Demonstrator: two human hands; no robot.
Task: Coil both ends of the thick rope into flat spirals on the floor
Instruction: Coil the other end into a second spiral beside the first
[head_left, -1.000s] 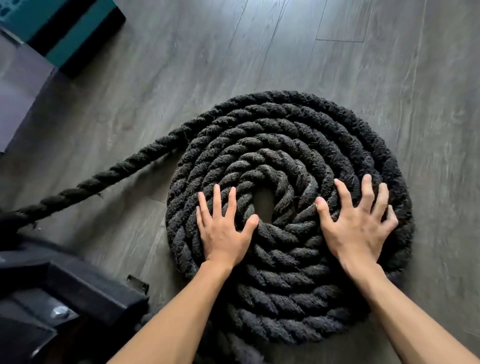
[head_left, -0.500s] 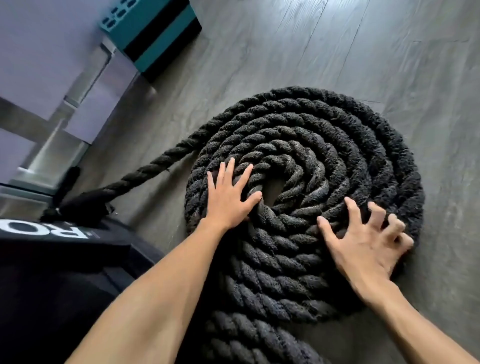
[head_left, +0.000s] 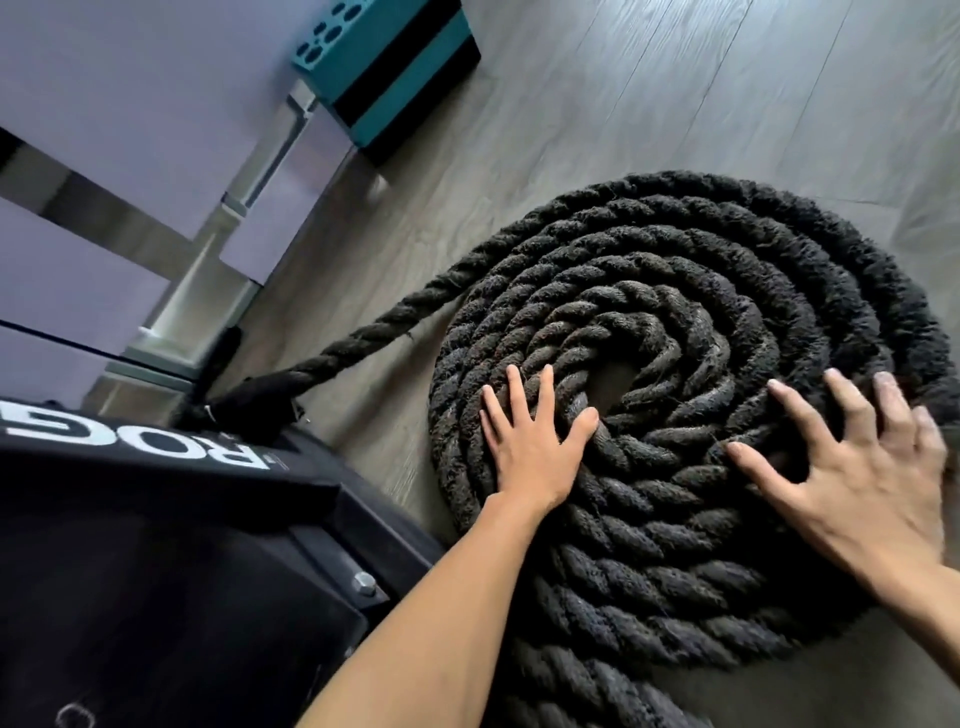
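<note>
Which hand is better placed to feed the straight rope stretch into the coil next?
Probably left: the left hand lies flat on the thick black twisted rope coil beside that stretch; right hand is opposite.

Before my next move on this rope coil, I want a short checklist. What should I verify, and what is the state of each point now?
1. Spiral lies flat, turns side by side: ok.
2. Left hand flat on its inner turns: ok.
3. Right hand spread on its outer turns: ok.
4. Free stretch runs to the black frame without kinks: ok.
5. Second end coiled: cannot tell; only a piece of rope shows at the bottom edge.
</note>
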